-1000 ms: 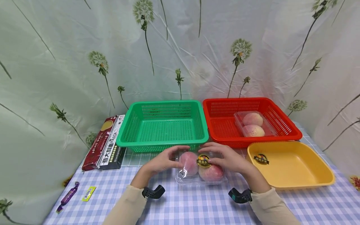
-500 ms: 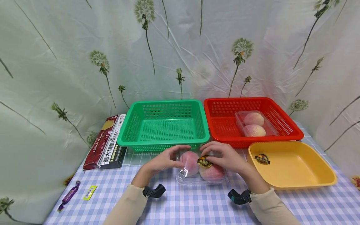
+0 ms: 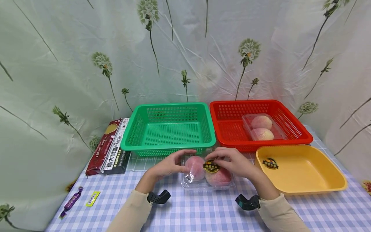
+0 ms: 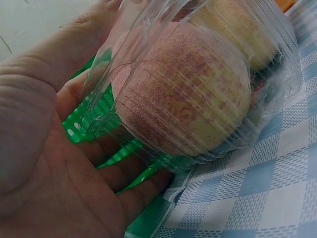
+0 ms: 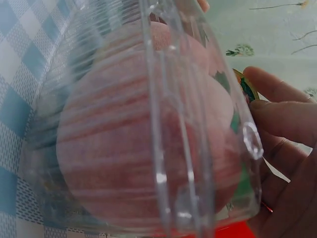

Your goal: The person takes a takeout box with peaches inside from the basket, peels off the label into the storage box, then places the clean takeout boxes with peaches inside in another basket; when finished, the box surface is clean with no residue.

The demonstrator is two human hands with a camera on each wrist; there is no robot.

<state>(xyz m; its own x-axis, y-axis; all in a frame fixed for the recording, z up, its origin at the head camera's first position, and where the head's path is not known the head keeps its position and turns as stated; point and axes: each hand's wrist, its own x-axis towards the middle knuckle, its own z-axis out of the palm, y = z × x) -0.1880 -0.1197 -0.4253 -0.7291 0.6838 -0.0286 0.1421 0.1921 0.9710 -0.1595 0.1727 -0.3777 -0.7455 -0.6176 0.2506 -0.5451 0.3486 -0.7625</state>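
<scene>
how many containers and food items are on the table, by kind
Baskets: 2, green and red
Yellow tray: 1
Clear peach packs: 2, one between the left hand and right hand, one in the red basket
Pasta boxes: 2
Wrapped sweets: 2, purple and yellow
Total: 9

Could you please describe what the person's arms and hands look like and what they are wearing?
Both hands, left hand and right hand, are bare, without gloves. Each forearm wears a long cream-beige sleeve reaching the wrist. A small black camera mount with dark-teal trim sits at each wrist. No rings, watches or cables show.
</scene>
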